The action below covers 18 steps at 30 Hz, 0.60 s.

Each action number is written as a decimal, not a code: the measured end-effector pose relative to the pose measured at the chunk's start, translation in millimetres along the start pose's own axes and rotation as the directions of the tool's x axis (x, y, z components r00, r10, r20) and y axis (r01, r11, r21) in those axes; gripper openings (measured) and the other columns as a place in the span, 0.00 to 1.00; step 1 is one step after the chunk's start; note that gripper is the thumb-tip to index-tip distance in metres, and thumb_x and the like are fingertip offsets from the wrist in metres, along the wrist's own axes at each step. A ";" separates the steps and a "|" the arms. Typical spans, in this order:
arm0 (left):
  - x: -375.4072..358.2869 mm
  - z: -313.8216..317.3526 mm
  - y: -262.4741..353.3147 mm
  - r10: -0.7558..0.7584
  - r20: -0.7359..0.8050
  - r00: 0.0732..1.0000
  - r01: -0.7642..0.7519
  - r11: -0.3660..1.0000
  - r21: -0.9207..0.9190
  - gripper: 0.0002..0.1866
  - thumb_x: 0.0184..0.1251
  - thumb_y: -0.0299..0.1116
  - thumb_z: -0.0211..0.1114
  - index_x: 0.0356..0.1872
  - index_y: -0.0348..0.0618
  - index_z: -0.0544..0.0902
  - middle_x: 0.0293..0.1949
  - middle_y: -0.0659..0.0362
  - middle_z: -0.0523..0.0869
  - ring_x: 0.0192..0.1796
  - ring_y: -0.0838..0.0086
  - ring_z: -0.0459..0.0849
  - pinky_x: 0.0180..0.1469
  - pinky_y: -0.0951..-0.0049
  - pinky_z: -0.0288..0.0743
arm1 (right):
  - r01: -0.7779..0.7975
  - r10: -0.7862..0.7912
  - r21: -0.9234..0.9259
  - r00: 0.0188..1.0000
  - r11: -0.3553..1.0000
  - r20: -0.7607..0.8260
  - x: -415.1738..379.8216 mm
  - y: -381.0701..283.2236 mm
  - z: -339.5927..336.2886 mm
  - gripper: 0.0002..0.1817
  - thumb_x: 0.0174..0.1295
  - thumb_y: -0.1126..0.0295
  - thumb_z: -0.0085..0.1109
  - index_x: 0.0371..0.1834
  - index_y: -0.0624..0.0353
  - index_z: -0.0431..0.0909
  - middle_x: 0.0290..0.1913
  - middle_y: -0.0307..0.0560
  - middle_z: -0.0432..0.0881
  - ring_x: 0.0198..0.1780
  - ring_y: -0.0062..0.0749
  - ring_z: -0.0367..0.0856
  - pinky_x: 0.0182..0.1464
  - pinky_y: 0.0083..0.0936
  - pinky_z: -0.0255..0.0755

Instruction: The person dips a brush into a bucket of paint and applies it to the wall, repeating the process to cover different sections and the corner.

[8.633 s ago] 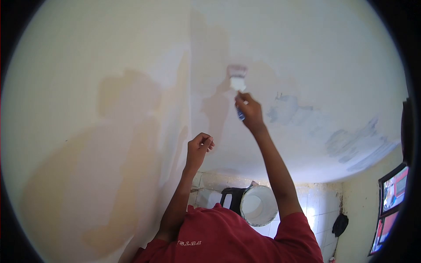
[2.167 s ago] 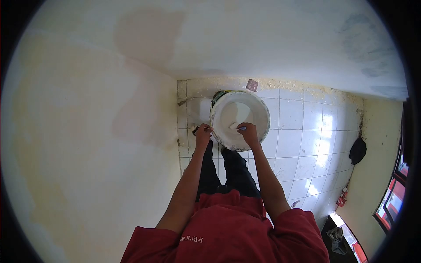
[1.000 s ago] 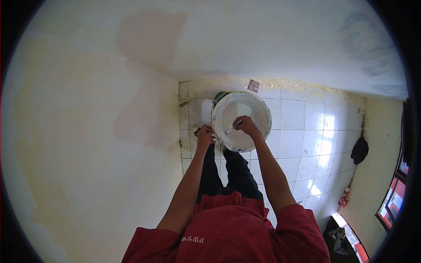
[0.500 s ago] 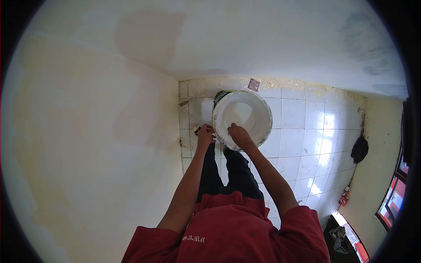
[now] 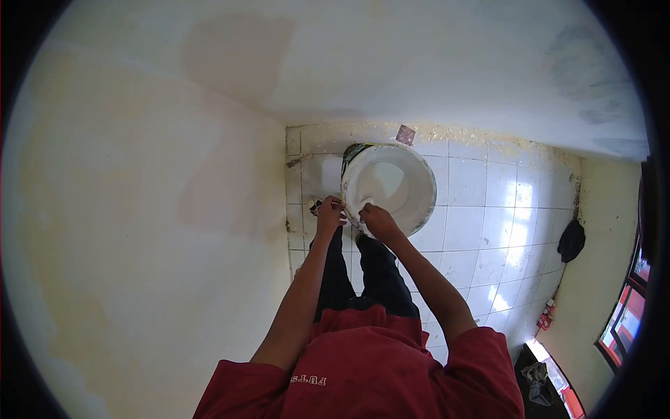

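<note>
A large white bucket with a stained rim stands on the tiled floor in front of my feet, with pale material inside. My left hand is at the near left side of the bucket, its bent fingers closed against the rim. Over the near part of the opening, my right hand is closed, fingers curled. A small pale bit shows by its fingertips, too small to name. Just left of my left hand, a small dark and white object lies partly hidden.
Walls with patchy paint rise close on the left and ahead. A reddish square piece lies behind the bucket among paint flakes. A black cloth-like item lies at the right wall. My legs stand right before the bucket.
My right hand has moved slightly left and toward me, from over the bucket's inside to nearer its rim. The bucket has shifted a little to the right; my left hand stays beside it.
</note>
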<state>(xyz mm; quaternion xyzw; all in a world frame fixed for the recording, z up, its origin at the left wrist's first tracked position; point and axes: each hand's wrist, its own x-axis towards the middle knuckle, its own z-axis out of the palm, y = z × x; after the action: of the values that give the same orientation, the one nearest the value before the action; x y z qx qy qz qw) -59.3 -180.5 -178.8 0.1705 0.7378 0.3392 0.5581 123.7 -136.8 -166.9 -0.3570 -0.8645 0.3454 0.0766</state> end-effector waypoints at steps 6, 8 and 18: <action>4.5 -0.9 -4.7 0.007 0.012 1.000 -0.007 1.000 0.014 0.09 0.68 0.29 0.66 0.44 0.39 0.77 0.32 0.55 0.84 0.27 0.71 0.87 0.25 0.68 0.86 | -0.031 0.033 0.023 0.993 0.999 -0.114 -8.4 7.4 -7.8 0.05 0.57 0.77 0.59 0.36 0.62 0.79 0.38 0.53 0.78 0.40 0.50 0.83 0.42 0.42 0.77; 4.0 -2.1 -4.6 0.006 0.012 1.000 -0.006 1.000 0.012 0.09 0.68 0.29 0.66 0.44 0.39 0.77 0.32 0.56 0.84 0.27 0.71 0.86 0.25 0.68 0.85 | -0.118 0.203 0.266 0.926 0.957 -0.320 -12.2 15.0 -17.9 0.09 0.54 0.81 0.63 0.39 0.64 0.83 0.40 0.56 0.82 0.42 0.52 0.84 0.44 0.38 0.79; 1.1 4.3 -10.9 0.056 0.004 0.998 -0.056 0.996 0.070 0.10 0.68 0.31 0.67 0.45 0.40 0.78 0.34 0.56 0.85 0.31 0.71 0.87 0.27 0.69 0.84 | -0.319 0.717 0.733 0.620 0.601 -0.319 -31.1 32.4 -45.2 0.08 0.54 0.77 0.68 0.37 0.68 0.83 0.30 0.50 0.87 0.30 0.29 0.87 0.38 0.26 0.80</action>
<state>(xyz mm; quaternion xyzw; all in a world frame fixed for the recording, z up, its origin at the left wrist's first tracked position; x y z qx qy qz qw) -54.2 -186.3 -187.8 0.2111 0.7437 0.3284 0.5426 181.9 -116.7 -150.6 -0.6481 -0.4808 0.4831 0.3398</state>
